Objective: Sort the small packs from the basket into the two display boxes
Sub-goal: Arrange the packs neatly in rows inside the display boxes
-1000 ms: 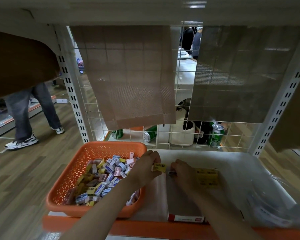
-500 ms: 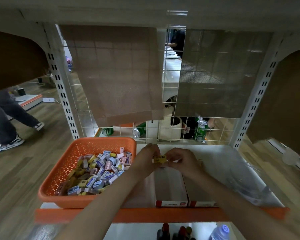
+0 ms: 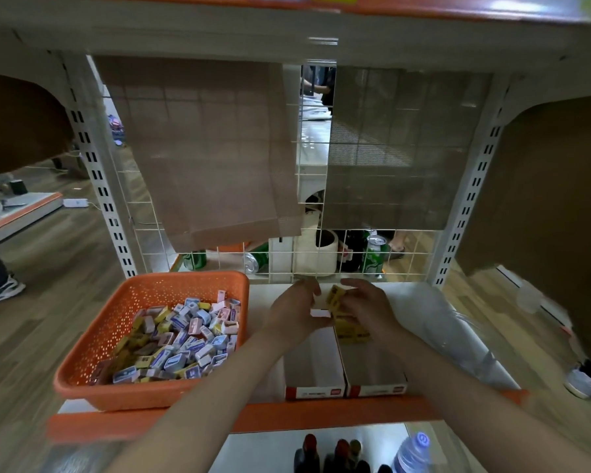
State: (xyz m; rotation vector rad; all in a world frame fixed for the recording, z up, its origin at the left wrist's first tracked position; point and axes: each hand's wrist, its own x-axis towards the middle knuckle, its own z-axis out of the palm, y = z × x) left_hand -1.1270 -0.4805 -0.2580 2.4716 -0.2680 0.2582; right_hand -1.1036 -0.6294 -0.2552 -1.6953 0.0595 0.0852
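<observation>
basket (image 3: pixel 140 291) at 9 o'clock full of packs (image 3: pixel 185 336); right hand (image 3: pixel 369 308) pinches yellow pack (image 3: pixel 335 295) above right box (image 3: pixel 369 365) (left hand (image 3: pixel 292 314): hold unclear).

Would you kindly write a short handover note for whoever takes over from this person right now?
Right hand pinches a yellow pack near the back of the right box; left hand curled beside it, grip unclear.
Basket, left of the boxes, holds many mixed packs.
Done: stacked yellow packs sit at the right box's back; left box shows none.
Left: nearly all the sorting.
</observation>
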